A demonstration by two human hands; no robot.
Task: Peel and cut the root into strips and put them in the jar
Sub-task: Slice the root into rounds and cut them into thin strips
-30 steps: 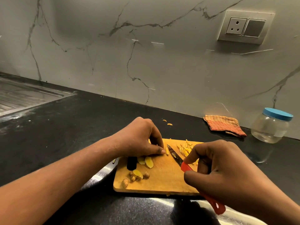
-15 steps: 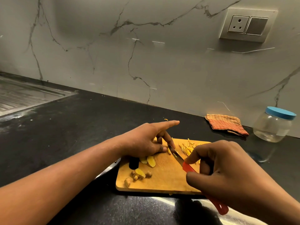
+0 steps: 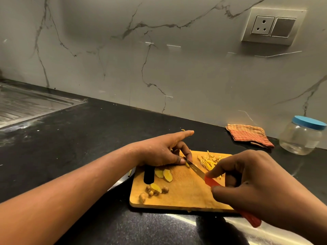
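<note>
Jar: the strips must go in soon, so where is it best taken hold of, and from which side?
Probably round the clear body of the jar, just under the blue lid, coming from the front: it stands upright, the wall is close behind and the cloth lies to its left.

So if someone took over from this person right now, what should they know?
Left hand pinches a small root piece on the cutting board, forefinger stretched out.
Right hand grips the red-handled knife, blade against that piece.
Done: a pile of strips at the board's far edge.
To do: peeled slices near the board's left end need cutting, knobbly offcuts beside them. The jar, far right on the counter, lid on, looks empty.
</note>
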